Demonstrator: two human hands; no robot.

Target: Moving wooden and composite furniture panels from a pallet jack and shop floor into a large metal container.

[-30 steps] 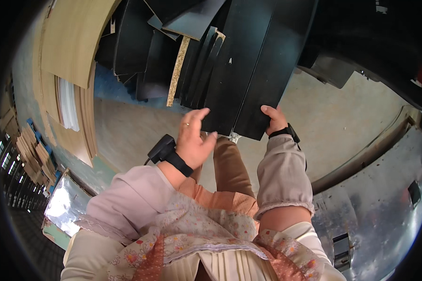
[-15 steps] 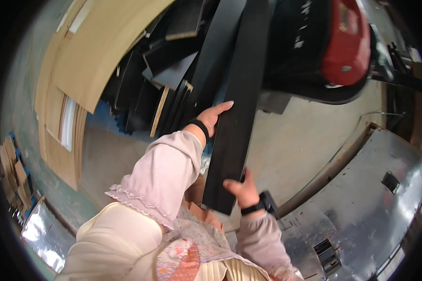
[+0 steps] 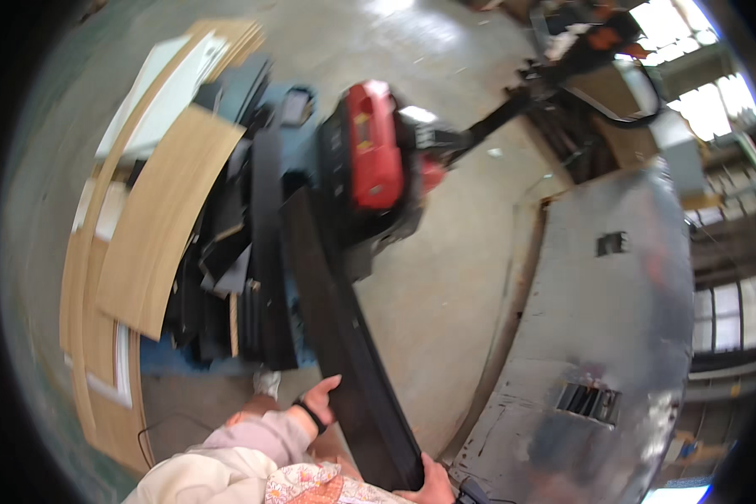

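A long black board (image 3: 353,361) slants away from me, its far end beside a red and black wheeled machine. My left hand (image 3: 321,401) grips the board's left edge, thumb over the top face and the other fingers out of sight. At the near end, my right hand (image 3: 433,485) closes on the board's right corner, partly cut off by the lower rim. To the left of the board lies a pile of dark boards (image 3: 265,252), one long black piece among them nearly parallel to mine.
The red and black machine (image 3: 374,147) stands ahead, with a handle reaching right. Wood-coloured panels (image 3: 172,218) lean at the left over a blue pallet (image 3: 155,357). A metal-covered table (image 3: 596,311) with rectangular openings runs along the right. Bare concrete floor (image 3: 428,328) shows between.
The view has swung upward and right, showing more of the machine and table. The board in my hands has turned, its far end now pointing leftward. Both hands still hold it.
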